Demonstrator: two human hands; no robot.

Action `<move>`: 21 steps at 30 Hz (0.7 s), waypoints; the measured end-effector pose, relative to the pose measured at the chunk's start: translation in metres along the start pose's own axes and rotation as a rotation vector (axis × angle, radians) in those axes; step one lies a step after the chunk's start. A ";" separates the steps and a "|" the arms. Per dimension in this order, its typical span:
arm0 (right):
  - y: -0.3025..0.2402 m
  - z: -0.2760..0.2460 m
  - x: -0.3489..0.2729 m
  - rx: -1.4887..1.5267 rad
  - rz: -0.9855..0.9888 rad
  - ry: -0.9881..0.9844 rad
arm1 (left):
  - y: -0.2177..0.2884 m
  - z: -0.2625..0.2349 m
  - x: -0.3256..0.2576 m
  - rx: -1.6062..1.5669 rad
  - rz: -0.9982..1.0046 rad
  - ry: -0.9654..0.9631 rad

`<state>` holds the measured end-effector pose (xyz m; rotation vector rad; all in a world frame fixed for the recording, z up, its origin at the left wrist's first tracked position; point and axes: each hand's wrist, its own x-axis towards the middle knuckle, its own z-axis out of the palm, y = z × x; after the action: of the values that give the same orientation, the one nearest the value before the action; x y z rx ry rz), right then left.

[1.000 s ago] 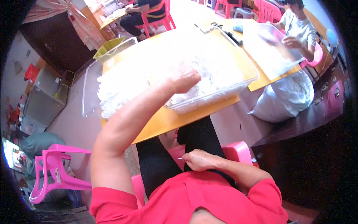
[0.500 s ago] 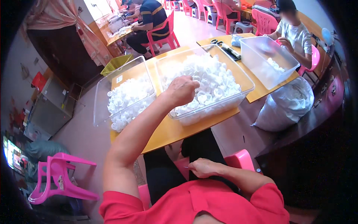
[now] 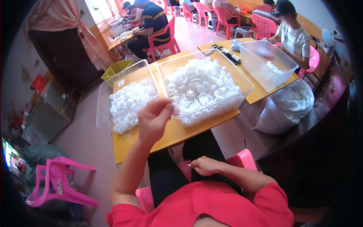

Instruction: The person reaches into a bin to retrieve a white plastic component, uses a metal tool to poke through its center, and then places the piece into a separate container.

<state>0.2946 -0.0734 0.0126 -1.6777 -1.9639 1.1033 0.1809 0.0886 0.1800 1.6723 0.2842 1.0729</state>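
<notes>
My left hand [image 3: 154, 118] is raised over the table edge, at the near left corner of a clear plastic bin [image 3: 245, 94]. Its thumb and fingers pinch a small white plastic piece [image 3: 175, 109], somewhat blurred. Heaped in that bin are many white plastic ring-like pieces [image 3: 204, 81]. To its left stands another clear bin [image 3: 99, 109] with similar pieces. Low over my lap, my right hand [image 3: 208, 165] is closed round a thin tool whose small metallic tip [image 3: 188, 165] pokes out; the rest of it is hidden.
Across the adjoining table, a person in a white shirt [image 3: 297, 39] sits behind a translucent bin [image 3: 266, 81] with a few pieces. Black scissors [image 3: 216, 47] lie nearby. A white sack [image 3: 283, 113] stands right, a pink stool [image 3: 60, 181] left. Others sit at tables farther back.
My left hand has come out from above the heap, moving left and toward me with a white piece in its fingers. My right hand stays over my lap.
</notes>
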 end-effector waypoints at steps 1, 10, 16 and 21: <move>0.000 0.001 -0.001 0.050 0.006 0.053 | 0.003 -0.008 -0.022 -0.072 -0.061 0.037; -0.082 -0.005 0.020 0.734 -0.126 0.320 | -0.027 -0.043 -0.175 -0.248 -0.547 0.316; -0.097 0.024 0.032 0.688 -0.213 0.350 | -0.037 -0.045 -0.210 -0.345 -0.540 0.391; -0.107 0.033 0.031 0.719 -0.078 0.293 | -0.034 -0.051 -0.227 -0.413 -0.575 0.378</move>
<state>0.1907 -0.0557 0.0626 -1.2625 -1.2248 1.2470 0.0250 -0.0131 0.0369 0.9267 0.6909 0.9171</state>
